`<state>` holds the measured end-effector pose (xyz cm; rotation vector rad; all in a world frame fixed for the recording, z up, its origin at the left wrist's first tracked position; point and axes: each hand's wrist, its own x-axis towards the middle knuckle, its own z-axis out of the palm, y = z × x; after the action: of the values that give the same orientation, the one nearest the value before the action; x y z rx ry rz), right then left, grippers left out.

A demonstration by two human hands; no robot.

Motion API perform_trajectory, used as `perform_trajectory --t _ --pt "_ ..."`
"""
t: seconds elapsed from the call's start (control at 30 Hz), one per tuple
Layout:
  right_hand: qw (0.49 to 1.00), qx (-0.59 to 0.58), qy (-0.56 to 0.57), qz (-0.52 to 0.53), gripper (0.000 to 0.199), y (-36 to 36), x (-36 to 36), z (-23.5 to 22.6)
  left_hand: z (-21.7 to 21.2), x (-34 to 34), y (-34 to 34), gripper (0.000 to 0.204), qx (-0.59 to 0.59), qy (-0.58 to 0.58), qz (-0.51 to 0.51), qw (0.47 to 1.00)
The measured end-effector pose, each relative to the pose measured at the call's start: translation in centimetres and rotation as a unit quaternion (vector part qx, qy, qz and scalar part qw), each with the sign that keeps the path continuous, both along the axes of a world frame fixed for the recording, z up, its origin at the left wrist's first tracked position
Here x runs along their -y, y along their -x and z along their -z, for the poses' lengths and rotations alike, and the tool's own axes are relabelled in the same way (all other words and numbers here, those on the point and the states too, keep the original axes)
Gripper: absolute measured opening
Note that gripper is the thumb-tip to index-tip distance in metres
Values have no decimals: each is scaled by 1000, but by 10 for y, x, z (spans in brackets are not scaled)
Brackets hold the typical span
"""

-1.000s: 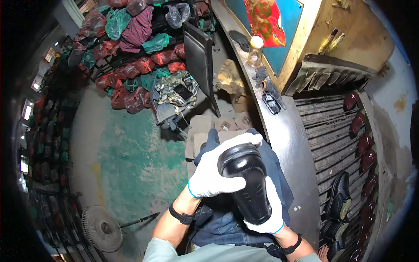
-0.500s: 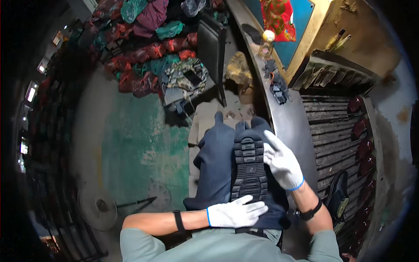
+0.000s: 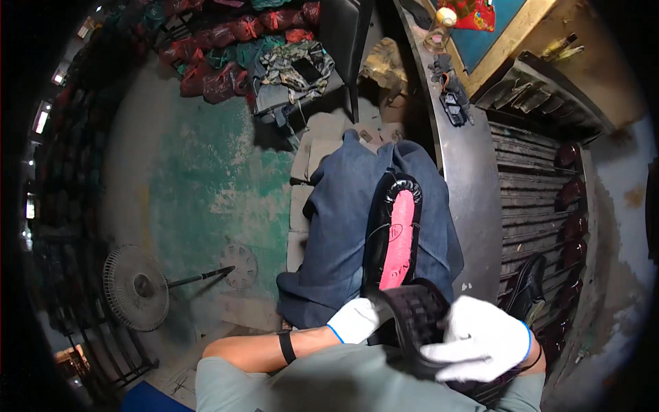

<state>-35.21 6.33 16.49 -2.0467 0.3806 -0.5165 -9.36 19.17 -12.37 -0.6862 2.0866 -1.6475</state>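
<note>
A black shoe point(image 3: 374, 233) lies bottom up along my lap, toe pointing away, with a long pink panel point(image 3: 398, 240) showing on its underside. The black rubber sole point(image 3: 419, 312) is folded back toward me at the heel end, away from the pink panel. My right hand point(image 3: 480, 336), in a white glove, is closed on the sole near my belly. At the heel, my white-gloved left hand point(image 3: 357, 319) presses in with curled fingers, some hidden behind the shoe and sole. Dark blue cloth point(image 3: 336, 206) covers my lap under the shoe.
A metal bench top point(image 3: 470, 199) runs along my right, with a small black device point(image 3: 453, 108) on it. Past it, a slatted rack point(image 3: 528, 199) holds another black shoe point(image 3: 528, 288). A fan point(image 3: 141, 285) stands at left; a chair point(image 3: 340, 48) and red bags point(image 3: 220, 79) are ahead.
The sole, flat over the shoe with its tread up, is now folded back toward me, baring the pink panel. My right hand moved nearer and closed on it. The left hand drew slightly left.
</note>
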Motion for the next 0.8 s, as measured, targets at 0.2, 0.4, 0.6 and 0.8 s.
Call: perform_trajectory --t 0.2,0.4,0.6,0.8 --pt "984 41 -59 164 53 -15 41 87 -124 86 -19 62 -637 -576 37 511" --pt "973 67 -167 148 65 -15 65 89 -155 163 -38 67 -701 -607 112 357" --pt "857 87 -311 401 57 -32 52 117 -180 188 -24 65 -796 -512 -98 306" --pt "798 -27 -312 514 64 -49 77 125 -175 227 -15 72 -781 -500 -263 265"
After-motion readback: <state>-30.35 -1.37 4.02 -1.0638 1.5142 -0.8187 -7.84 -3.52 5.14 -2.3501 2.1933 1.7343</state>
